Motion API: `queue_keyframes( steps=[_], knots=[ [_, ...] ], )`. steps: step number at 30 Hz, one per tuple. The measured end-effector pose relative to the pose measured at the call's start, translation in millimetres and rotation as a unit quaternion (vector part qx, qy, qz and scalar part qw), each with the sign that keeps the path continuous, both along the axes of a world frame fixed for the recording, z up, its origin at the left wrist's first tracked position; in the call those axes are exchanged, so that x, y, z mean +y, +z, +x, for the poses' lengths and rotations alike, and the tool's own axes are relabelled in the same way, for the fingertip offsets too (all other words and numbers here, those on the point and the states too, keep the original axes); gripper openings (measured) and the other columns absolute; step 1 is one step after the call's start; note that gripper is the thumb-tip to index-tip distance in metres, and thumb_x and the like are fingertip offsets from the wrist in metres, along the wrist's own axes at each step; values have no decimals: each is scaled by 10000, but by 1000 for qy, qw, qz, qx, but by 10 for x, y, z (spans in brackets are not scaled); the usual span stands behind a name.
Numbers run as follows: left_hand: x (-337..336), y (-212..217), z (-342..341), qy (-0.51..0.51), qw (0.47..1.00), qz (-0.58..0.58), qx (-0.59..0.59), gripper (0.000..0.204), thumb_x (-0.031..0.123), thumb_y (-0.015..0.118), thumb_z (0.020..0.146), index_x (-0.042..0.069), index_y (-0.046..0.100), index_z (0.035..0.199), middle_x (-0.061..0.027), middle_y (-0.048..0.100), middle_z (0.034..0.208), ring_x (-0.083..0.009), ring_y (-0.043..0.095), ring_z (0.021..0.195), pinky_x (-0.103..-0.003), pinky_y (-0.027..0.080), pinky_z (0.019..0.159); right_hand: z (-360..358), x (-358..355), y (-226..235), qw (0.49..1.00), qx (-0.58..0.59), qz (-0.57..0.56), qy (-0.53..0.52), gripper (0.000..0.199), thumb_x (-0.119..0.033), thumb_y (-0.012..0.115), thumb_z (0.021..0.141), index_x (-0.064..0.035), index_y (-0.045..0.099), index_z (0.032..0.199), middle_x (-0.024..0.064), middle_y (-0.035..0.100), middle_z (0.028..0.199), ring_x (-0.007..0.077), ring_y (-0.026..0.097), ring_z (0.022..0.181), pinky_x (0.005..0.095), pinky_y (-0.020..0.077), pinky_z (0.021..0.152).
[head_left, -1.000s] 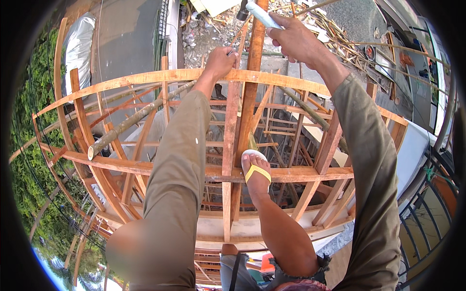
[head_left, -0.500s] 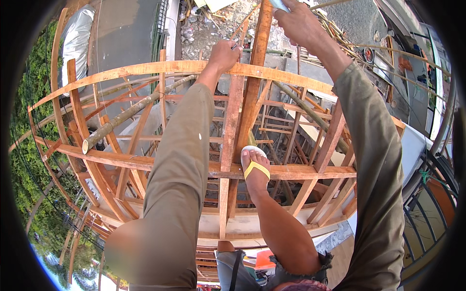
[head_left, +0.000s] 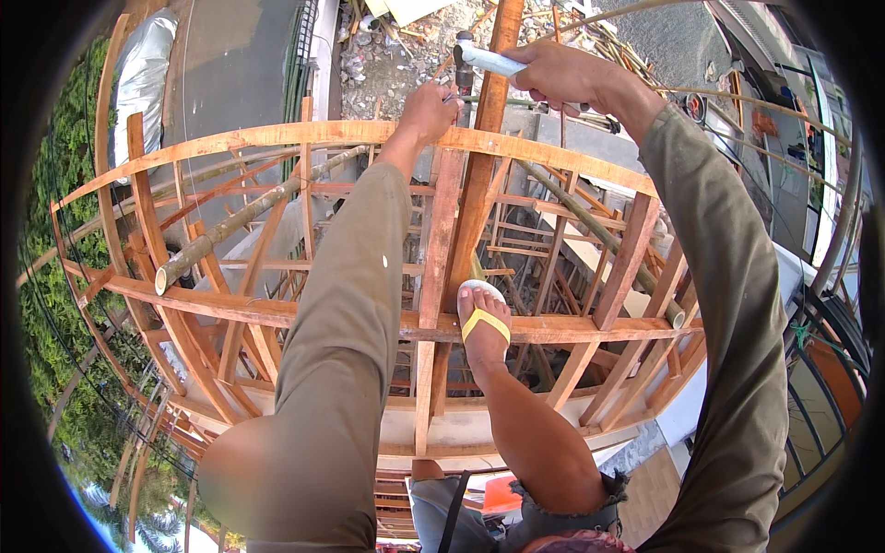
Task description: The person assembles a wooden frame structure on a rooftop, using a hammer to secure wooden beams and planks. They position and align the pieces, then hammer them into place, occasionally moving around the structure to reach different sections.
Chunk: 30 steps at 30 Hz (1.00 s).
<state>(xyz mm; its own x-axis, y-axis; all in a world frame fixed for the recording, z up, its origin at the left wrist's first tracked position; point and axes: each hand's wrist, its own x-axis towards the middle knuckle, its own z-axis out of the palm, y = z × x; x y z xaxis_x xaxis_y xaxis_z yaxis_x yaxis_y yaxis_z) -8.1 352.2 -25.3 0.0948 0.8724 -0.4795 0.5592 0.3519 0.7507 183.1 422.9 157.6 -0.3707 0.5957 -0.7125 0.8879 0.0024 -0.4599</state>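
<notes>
My right hand (head_left: pixel 562 74) grips a hammer (head_left: pixel 479 60) at twelve o'clock, its head beside the upright wooden post (head_left: pixel 484 147). My left hand (head_left: pixel 429 106), fingers pinched narrow, rests on the curved top rail (head_left: pixel 277 138); what it pinches I cannot tell.

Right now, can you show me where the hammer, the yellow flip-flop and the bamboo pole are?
hammer (head_left: pixel 489 61), head view, on its pale handle.
yellow flip-flop (head_left: pixel 485 322), head view, on the yellow strap.
bamboo pole (head_left: pixel 241 218), head view, on the middle of its length.
</notes>
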Motion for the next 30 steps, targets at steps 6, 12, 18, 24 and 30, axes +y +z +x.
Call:
queue_keyframes(
  steps=[6, 12, 18, 24, 30],
  knots=[
    [-205, 464, -367, -25, 982, 64, 173, 475, 415, 729, 864, 16, 718, 1122, -191, 730, 1064, -341, 695, 1010, -428, 533, 906, -4, 287, 349, 959, 160, 133, -194, 409, -305, 479, 1065, -42, 553, 1369, 38, 526, 762, 100, 504, 588, 293, 469, 506],
    [-367, 743, -1053, -218, 922, 29, 319, 669, 422, 823, 784, 62, 609, 1307, -183, 688, 1198, -354, 642, 1139, -462, 518, 951, -109, -1, 219, 943, 129, 168, -256, 427, -198, 457, 1017, 5, 507, 1389, 105, 582, 815, 164, 595, 662, 345, 541, 562],
    [-357, 619, -1063, -220, 921, 7, 321, 468, 285, 840, 772, 53, 640, 1127, -182, 704, 1101, -373, 653, 1093, -481, 533, 921, 69, 197, 102, 974, 131, -29, -183, 599, -218, 487, 1041, -92, 289, 1592, 23, 488, 802, 76, 452, 566, 270, 423, 451],
    [-324, 584, -1098, -199, 928, -14, 315, 411, 255, 825, 772, 56, 644, 1082, -184, 716, 1041, -378, 669, 1042, -481, 535, 903, -114, 272, 182, 934, 168, 201, -243, 416, -250, 447, 1066, 30, 464, 1373, 71, 520, 799, 110, 476, 560, 305, 490, 468],
    [-332, 585, -1111, -192, 931, -4, 310, 422, 254, 820, 771, 63, 643, 1103, -181, 722, 1026, -373, 673, 1031, -478, 537, 894, 79, 172, 114, 985, 96, -25, -138, 578, -245, 470, 1056, -97, 294, 1586, 15, 468, 784, 85, 452, 567, 260, 417, 458]
  ],
)
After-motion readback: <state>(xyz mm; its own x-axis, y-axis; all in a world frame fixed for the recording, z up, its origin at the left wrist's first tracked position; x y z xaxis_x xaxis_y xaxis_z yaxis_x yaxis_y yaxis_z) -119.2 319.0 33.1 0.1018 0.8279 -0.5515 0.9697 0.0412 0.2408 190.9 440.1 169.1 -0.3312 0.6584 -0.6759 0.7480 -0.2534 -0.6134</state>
